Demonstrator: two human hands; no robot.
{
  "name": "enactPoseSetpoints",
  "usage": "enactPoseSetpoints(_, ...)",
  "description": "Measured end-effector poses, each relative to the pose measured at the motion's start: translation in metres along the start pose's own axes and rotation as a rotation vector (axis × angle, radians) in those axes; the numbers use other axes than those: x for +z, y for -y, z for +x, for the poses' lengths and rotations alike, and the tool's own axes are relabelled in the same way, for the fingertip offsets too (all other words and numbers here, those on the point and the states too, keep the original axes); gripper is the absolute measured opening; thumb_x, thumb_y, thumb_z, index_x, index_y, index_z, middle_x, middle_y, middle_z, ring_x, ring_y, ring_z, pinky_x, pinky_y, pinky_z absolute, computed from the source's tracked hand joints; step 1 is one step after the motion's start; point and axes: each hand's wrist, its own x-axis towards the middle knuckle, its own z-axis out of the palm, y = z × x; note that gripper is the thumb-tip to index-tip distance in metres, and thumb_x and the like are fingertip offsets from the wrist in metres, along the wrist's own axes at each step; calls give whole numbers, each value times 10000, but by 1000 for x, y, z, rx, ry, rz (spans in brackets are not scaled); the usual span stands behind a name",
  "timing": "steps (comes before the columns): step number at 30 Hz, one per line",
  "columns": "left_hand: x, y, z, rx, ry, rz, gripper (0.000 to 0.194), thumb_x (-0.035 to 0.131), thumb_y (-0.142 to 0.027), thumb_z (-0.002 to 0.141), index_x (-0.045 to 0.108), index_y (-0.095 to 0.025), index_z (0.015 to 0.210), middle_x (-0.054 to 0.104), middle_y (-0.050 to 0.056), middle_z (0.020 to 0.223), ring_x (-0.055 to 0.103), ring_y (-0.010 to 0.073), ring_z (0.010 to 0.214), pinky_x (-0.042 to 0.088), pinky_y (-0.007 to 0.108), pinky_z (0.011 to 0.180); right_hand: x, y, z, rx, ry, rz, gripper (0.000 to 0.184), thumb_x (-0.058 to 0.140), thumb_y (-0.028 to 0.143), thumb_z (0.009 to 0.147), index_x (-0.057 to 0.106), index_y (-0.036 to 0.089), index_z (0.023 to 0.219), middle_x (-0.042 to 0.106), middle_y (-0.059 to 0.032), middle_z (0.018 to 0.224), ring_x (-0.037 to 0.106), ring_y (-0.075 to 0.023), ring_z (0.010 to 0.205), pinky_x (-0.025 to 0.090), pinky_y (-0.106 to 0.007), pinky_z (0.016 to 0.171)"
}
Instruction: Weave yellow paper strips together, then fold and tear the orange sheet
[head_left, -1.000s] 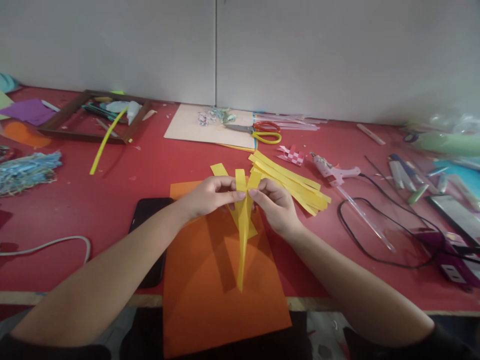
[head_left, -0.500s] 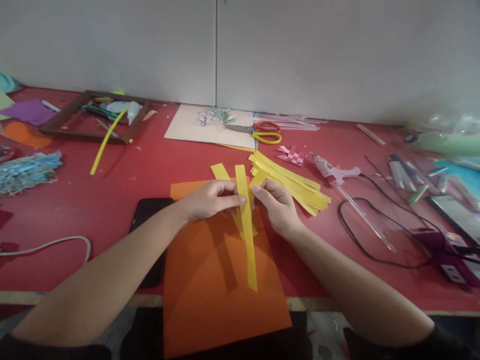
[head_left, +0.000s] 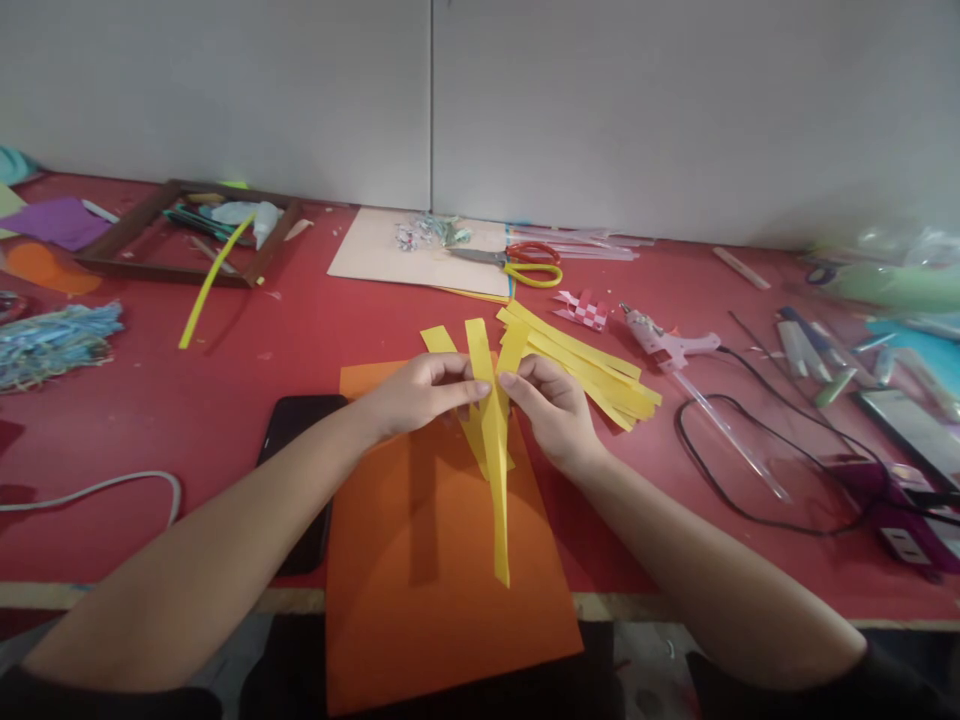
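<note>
Between thumbs and fingers, our left hand (head_left: 424, 398) and right hand (head_left: 553, 410) each pinch one upper end of the yellow paper (head_left: 496, 460), which narrows downward above the orange sheet (head_left: 450, 640). On the bench (head_left: 135, 430), yellow strips (head_left: 581, 368) lie just right and far; a black phone (head_left: 296, 420) sits left.

Red bench (head_left: 210, 420) backed by a pale wall (head_left: 600, 110). Scissors (head_left: 501, 259) laid partly across a cream sheet (head_left: 405, 268). Pink glue gun (head_left: 664, 343) placed at right, a clear stick (head_left: 727, 432) seated in it; pens (head_left: 806, 345) scattered farther right. Wooden frame (head_left: 161, 268) set at far left; blue fringe (head_left: 56, 345) heaped nearer. Black phone (head_left: 296, 420) partly hidden.
</note>
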Motion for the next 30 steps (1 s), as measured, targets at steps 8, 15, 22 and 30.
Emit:
enactPoseSetpoints(8,1,-1,1,15,-70,48,305,721,-411,807,570,-164,710,557,-27,663,533,91,586,454,228,555,1,0,2,0,-29,-2,341,714,464,845,544,218,681,587,45,560,539,-104,508,437,-252,532)
enactPoseSetpoints(15,0,0,-1,24,-77,86,338,642,-485,866,590,-169,758,565,-13,716,531,102,646,447,229,576,2,3,3,-14,-54,-31,347,708,476,846,552,216,677,570,51,554,511,-94,497,421,-245,519)
enactPoseSetpoints(22,2,1,-2,3,-8,141,296,672,-439,846,586,-168,765,528,-24,684,481,96,598,391,241,548,3,4,3,27,-19,75,316,718,467,835,586,214,698,578,42,602,530,-106,551,442,-252,558)
enactPoseSetpoints(30,1,2,-1,38,-59,118,303,674,-417,836,536,-175,715,486,-32,659,446,94,591,344,247,556,1,2,0,54,29,72,288,739,408,823,578,204,701,530,52,607,433,-90,538,342,-246,522)
